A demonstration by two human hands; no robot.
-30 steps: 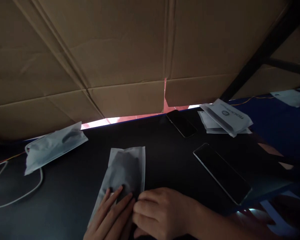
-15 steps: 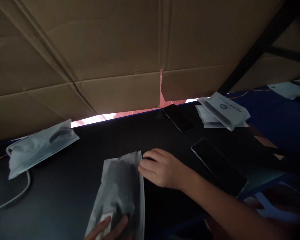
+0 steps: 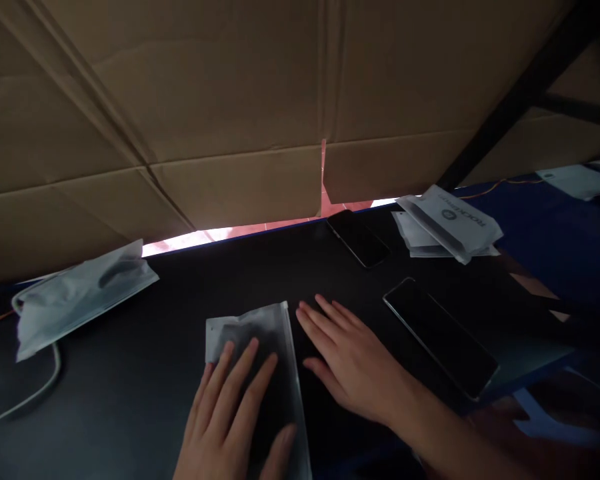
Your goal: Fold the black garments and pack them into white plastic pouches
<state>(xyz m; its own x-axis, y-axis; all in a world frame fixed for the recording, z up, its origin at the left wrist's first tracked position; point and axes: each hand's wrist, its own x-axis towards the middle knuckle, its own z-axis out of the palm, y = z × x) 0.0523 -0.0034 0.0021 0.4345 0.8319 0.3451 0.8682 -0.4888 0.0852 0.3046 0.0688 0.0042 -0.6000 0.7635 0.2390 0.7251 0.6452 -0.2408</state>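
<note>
A frosted zip pouch (image 3: pixel 289 373) lies on the black table, its zip edge running along the right side. Something dark shows through the plastic, but I cannot make out what. My left hand (image 3: pixel 230 413) rests spread on top of the pouch, covering much of its middle and lower part. Just right of the zip edge, my right hand (image 3: pixel 345 353) lies palm down with its fingers stretched out, apart from the pouch and holding nothing. Nearest to it on the right is a smartphone (image 3: pixel 440 337) with a dark screen, lying face up.
Another smartphone (image 3: pixel 359 238) lies farther back. Several white printed pouches (image 3: pixel 453 220) are stacked at the back right. A filled pouch (image 3: pixel 85 293) lies at the left, near a pale cable (image 3: pixel 55 373). Cardboard (image 3: pixel 230 100) walls off the far side; a dark metal bar (image 3: pixel 510 107) slants at right.
My left hand has come up from the bottom edge and spread over the pouch, which looks flatter. My right hand has left the zip's top corner, its fingers opening out to the right.
</note>
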